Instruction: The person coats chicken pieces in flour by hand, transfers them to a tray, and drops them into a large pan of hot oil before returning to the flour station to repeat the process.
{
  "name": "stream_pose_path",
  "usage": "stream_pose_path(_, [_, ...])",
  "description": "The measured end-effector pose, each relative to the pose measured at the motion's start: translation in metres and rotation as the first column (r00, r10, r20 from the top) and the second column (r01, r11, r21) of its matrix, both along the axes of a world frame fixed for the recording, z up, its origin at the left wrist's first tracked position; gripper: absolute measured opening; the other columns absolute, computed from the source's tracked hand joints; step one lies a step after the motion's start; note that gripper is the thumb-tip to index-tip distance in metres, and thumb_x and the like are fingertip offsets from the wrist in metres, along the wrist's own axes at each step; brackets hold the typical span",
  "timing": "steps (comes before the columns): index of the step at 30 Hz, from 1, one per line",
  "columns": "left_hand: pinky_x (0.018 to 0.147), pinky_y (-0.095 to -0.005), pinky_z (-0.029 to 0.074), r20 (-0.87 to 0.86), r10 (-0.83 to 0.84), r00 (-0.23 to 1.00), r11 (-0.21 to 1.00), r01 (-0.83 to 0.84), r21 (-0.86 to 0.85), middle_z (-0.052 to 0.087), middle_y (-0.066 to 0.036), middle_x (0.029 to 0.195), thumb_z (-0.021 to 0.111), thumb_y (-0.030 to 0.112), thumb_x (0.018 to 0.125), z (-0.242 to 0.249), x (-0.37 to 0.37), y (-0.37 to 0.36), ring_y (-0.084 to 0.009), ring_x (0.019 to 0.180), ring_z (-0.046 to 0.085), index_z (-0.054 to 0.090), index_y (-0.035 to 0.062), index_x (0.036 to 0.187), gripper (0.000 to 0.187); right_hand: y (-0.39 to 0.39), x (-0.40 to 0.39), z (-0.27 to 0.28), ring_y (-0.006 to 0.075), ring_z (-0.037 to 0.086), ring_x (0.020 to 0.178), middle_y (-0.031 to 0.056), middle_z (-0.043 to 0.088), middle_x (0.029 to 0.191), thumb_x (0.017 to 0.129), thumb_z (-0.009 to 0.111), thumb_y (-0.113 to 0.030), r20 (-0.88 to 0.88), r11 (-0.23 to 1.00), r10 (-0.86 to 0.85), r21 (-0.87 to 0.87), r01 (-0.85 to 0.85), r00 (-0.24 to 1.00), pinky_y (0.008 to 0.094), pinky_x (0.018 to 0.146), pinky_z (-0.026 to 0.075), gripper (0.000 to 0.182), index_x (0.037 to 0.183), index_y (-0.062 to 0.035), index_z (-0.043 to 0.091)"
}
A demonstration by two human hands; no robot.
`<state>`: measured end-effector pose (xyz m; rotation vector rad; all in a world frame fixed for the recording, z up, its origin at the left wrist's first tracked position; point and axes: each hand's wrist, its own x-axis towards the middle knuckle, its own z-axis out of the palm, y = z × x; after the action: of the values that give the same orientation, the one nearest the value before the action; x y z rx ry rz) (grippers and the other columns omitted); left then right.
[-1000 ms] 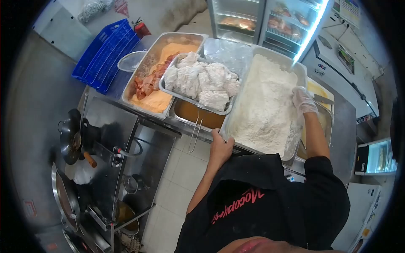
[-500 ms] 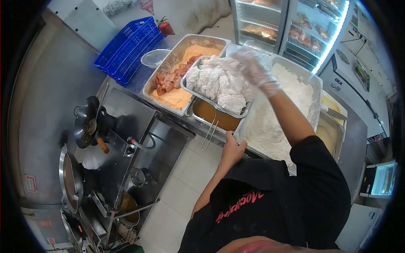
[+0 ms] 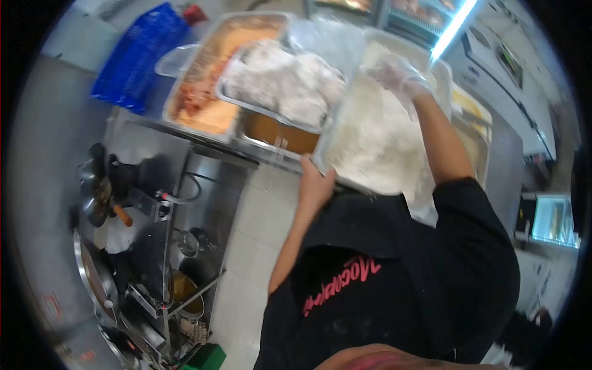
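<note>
My right hand [image 3: 399, 79], in a clear plastic glove, is over the far part of a large tray of white flour [image 3: 376, 139]. Motion blur hides how its fingers are set. My bare left hand [image 3: 317, 182] grips the near left corner of the flour tray, thumb at the rim. Left of the flour, a metal tray [image 3: 274, 119] piled with flour-coated pieces [image 3: 280, 80], apparently meat, rests partly over a pan of brown liquid [image 3: 280, 134]. Farther left, reddish raw meat pieces [image 3: 197, 97] lie on orange powder [image 3: 213, 117] in another tray.
Blue plastic baskets [image 3: 139, 58] and a sieve [image 3: 176, 60] stand at the counter's left end. A wok [image 3: 94, 185] with a wooden handle is on the stove at left. More containers [image 3: 478, 145] sit right of the flour, and lit display fridges [image 3: 413, 21] stand behind.
My right hand has moved right, from above the coated pieces to above the flour. My left hand stays at the tray's corner. The whole view has shifted and blurred.
</note>
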<state>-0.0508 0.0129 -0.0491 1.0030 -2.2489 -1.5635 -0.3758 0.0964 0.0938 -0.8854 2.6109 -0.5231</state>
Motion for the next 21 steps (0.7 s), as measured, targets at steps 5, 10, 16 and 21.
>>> stream_pose_path(5, [0.098,-0.0506,0.050,0.015,0.003,1.000,0.982,-0.005,0.188,0.065,-0.038,0.117,0.066,0.023,0.092,0.012,0.001,0.002,-0.0508,0.112,0.066,0.037,-0.0038,0.139,0.062,0.076,0.016,-0.125,0.0342,0.071,0.097,0.0242,0.073,0.112,0.096,0.063,-0.025,-0.019,0.889,0.238,0.408,-0.210,0.971,0.0448,0.088,0.055,0.035,0.123,-0.0039,0.070])
stream_pose_path(10, [0.099,-0.0501,0.050,0.042,0.018,0.999,0.992,-0.023,0.125,0.065,-0.038,0.117,0.063,0.022,0.092,0.026,0.000,0.005,-0.0494,0.111,0.066,0.037,-0.0051,0.138,0.060,0.078,0.090,-0.160,0.0394,0.072,0.104,0.0235,0.075,0.109,0.092,0.070,-0.032,-0.157,0.977,-0.050,0.199,0.081,0.986,0.0463,0.094,0.057,0.043,0.122,-0.0009,0.072])
stream_pose_path(16, [0.100,-0.0503,0.049,0.017,0.030,0.999,0.994,-0.031,0.101,0.063,-0.038,0.120,0.064,0.022,0.091,0.023,-0.001,0.005,-0.0493,0.112,0.065,0.037,-0.0064,0.139,0.062,0.066,0.113,-0.117,0.0399,0.071,0.107,0.0253,0.074,0.113,0.079,0.083,-0.044,0.044,0.973,0.056,0.220,-0.064,0.997,0.0454,0.096,0.056,0.063,0.122,-0.0002,0.070])
stream_pose_path(21, [0.101,-0.0504,0.048,0.015,0.036,0.999,0.995,-0.037,0.090,0.064,-0.038,0.120,0.064,0.022,0.091,0.018,0.000,0.005,-0.0496,0.113,0.065,0.036,-0.0064,0.140,0.063,0.065,0.099,-0.107,0.0402,0.070,0.112,0.0261,0.072,0.118,0.079,0.085,-0.024,0.477,0.979,0.039,-0.195,0.062,0.878,0.0445,0.101,0.054,0.062,0.132,0.0021,0.064])
